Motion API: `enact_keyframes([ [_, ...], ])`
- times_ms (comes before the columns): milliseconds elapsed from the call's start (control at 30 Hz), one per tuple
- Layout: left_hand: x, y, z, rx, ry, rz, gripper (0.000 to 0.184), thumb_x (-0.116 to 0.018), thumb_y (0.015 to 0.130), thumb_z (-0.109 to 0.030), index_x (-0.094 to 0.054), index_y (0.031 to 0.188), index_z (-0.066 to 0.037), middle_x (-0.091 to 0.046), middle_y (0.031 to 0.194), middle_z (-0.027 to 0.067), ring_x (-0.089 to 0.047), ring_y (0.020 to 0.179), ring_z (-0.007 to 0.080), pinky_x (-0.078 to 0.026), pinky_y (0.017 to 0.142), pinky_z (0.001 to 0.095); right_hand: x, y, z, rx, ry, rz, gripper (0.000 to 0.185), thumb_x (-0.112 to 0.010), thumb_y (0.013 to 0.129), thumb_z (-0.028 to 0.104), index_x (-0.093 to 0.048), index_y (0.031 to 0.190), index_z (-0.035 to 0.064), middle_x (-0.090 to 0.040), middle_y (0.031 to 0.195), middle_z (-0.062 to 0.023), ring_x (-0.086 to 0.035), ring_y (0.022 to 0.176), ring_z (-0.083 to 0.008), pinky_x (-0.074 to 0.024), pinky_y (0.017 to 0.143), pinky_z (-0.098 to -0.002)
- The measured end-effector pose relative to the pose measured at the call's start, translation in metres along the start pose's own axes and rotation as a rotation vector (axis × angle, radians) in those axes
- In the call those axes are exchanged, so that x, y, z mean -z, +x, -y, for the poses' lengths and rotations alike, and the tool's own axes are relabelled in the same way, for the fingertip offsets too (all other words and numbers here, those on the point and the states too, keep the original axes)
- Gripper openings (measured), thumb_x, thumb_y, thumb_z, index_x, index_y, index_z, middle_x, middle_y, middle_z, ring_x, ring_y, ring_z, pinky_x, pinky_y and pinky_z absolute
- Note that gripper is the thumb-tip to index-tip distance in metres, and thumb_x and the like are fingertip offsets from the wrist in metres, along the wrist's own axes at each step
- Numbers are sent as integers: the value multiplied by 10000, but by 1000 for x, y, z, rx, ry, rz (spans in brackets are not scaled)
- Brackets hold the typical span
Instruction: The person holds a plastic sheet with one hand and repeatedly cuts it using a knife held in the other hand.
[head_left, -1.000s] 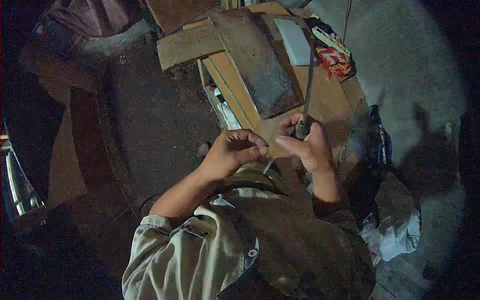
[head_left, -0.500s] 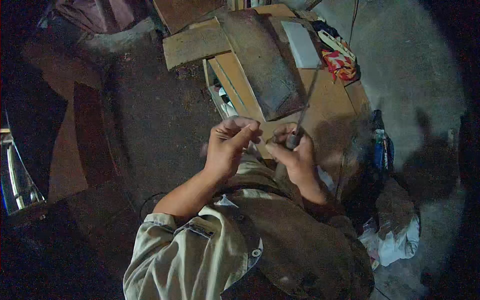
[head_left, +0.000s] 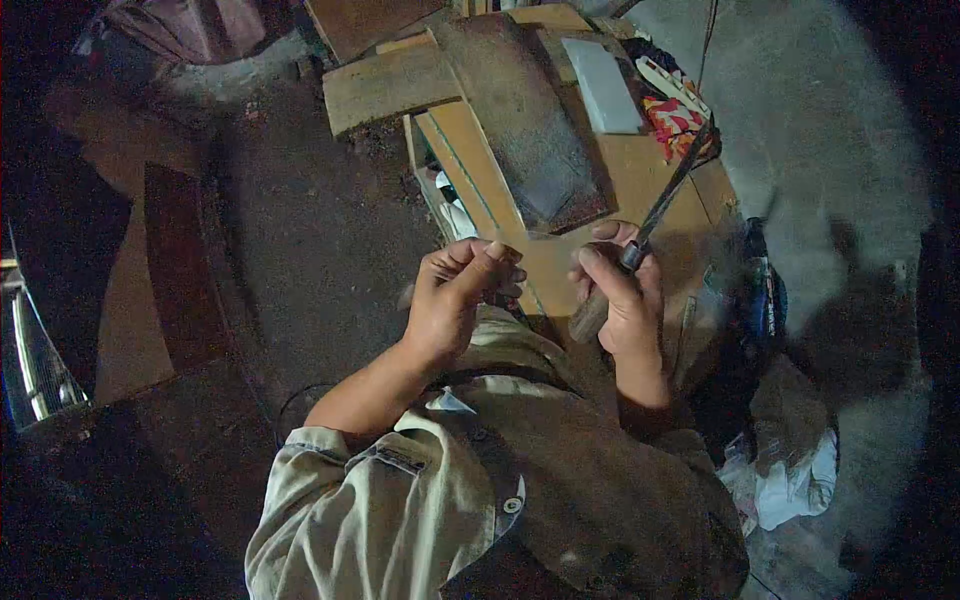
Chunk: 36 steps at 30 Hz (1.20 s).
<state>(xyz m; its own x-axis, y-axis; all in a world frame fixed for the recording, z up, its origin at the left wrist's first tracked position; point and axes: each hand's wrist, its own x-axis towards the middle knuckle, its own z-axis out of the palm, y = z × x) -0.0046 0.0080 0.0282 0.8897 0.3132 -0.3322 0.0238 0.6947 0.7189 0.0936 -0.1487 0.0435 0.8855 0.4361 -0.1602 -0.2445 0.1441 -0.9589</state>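
My left hand [head_left: 446,300] is closed in a pinch, thumb against curled fingers; whatever it grips is too small or hidden to name. To its right, my right hand [head_left: 627,300] wraps round the dark handle of a long thin tool [head_left: 672,190]. The tool's metal shaft slants up and to the right, and the handle's lower end shows below my palm. A faint, blurred pale streak shows between the two hands, which are apart. Both are held above my lap, in front of the cardboard [head_left: 640,190].
Beyond my hands lie a dark worn board [head_left: 520,120], a white slab [head_left: 603,86] and a red patterned cloth [head_left: 677,128]. A narrow box [head_left: 465,165] holds white items. A blue object [head_left: 767,300] and white bags [head_left: 797,490] are at the right.
My right hand has moved right, away from my left hand, since half a second ago. The tool now leans further right. My left hand has stayed nearly in place.
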Motion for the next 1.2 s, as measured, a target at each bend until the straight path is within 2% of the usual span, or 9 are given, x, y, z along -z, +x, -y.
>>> enact_keyframes([
  [233, 7, 1, 2, -18, 19, 9, 172, -571, 900, -185, -616, 814, -43, -626, 733, 40, -571, 637, 105, -428, 565, 241, 0, 0, 4, -4, -39, 0, 326, -673, 774, 113, -498, 1033, 23, -614, 802, -68, -589, 651, -136, -420, 516, -243],
  [333, 11, 2, 5, -29, 63, 35, 225, -560, 908, -214, -634, 906, -2, -656, 806, 70, -614, 699, 131, -494, 651, 274, 0, 0, 4, -6, -46, 6, 333, -689, 768, 101, -496, 1032, 35, -621, 804, -52, -592, 650, -117, -420, 515, -229],
  [500, 7, 1, 2, -78, 108, 52, 53, -618, 849, -69, -626, 847, -17, -653, 796, 66, -610, 714, 135, -491, 688, 271, 2, 1, 1, 30, -97, 3, 319, -700, 764, 78, -508, 1017, 48, -626, 807, -37, -572, 641, -85, -423, 518, -218],
  [633, 11, 0, 4, -207, 173, 74, 57, -632, 816, -6, -631, 873, 2, -660, 873, 87, -619, 788, 152, -494, 748, 280, 4, 1, -1, 107, -60, -2, 287, -670, 802, 151, -526, 1028, 48, -618, 850, -47, -530, 617, -75, -421, 519, -213],
  [700, 15, 0, 2, -341, 268, 159, 113, -633, 805, 18, -646, 917, 9, -650, 965, 102, -608, 916, 169, -472, 813, 303, 5, -1, -2, 133, -63, -37, 283, -652, 824, 196, -532, 1031, 47, -615, 866, -51, -517, 612, -72, -421, 518, -213],
  [767, 15, -1, -3, -406, 322, 191, 109, -623, 805, 23, -653, 909, 7, -633, 1019, 117, -591, 968, 185, -463, 834, 308, 12, -4, -9, -94, 143, -14, 251, -527, 906, 239, -503, 1060, 42, -591, 949, -96, -590, 762, -136, -471, 533, -266],
  [867, 16, -1, -6, -515, 425, 247, 120, -604, 792, 42, -669, 883, 2, -596, 1116, 144, -547, 1079, 222, -441, 880, 329, 15, -5, -6, -216, 375, 199, 294, -523, 908, 276, -489, 1084, 43, -595, 980, -113, -594, 766, -150, -474, 516, -269],
  [1067, 22, 0, -3, -687, 767, 302, 239, -564, 712, 97, -678, 882, -25, -580, 1160, 151, -541, 1107, 238, -440, 879, 313, 3, -9, 7, -148, 37, 115, 374, -646, 772, 106, -473, 1090, 12, -625, 821, -96, -586, 636, -151, -445, 512, -259],
  [1200, 32, 3, -1, -572, 717, 325, 377, -477, 685, 132, -654, 976, -29, -587, 1152, 132, -537, 1111, 223, -438, 876, 314, 5, -7, 8, -87, -67, 82, 415, -679, 731, 76, -471, 1083, -1, -612, 759, -66, -571, 593, -135, -431, 517, -243],
])
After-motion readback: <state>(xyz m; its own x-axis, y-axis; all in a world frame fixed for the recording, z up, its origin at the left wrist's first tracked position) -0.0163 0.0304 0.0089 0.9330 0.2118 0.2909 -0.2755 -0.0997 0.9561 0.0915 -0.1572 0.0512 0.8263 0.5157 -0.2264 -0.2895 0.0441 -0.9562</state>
